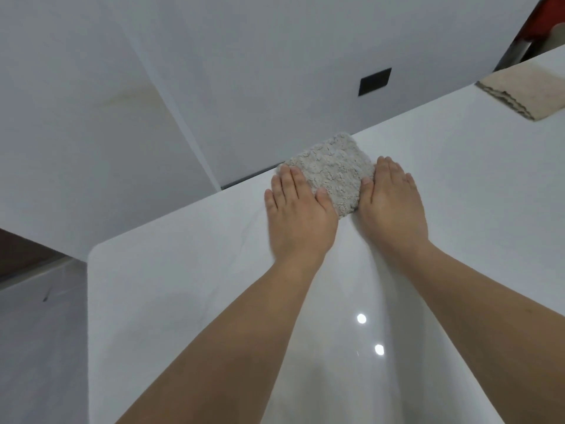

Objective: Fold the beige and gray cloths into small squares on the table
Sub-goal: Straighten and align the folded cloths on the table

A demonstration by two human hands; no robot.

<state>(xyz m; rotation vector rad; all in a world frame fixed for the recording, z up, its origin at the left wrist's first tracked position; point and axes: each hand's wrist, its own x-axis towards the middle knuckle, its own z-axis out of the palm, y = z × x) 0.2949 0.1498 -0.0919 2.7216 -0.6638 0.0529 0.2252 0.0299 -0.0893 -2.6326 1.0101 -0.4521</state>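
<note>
Both flat palms, left hand (pixel 298 209) and right hand (pixel 391 200), press your soft, light gray cloth (pixel 333 172) by the table (pixel 183 286) far edge; pinch its corners.

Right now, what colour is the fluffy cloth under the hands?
Pale gray, slightly beige-tinged, nubbly cloth; seen in the head view.

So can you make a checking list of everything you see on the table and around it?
Surface: glossy white table, light spots reflected.
Job's things: gray cloth folded small near the far edge; beige cloth folded, far right.
Clutter: nothing seen.
Hands: left hand and right hand flat, flanking and touching the gray cloth.
Cables: nothing seen.
Surroundings: white wall, black plate, red object top right.
</note>
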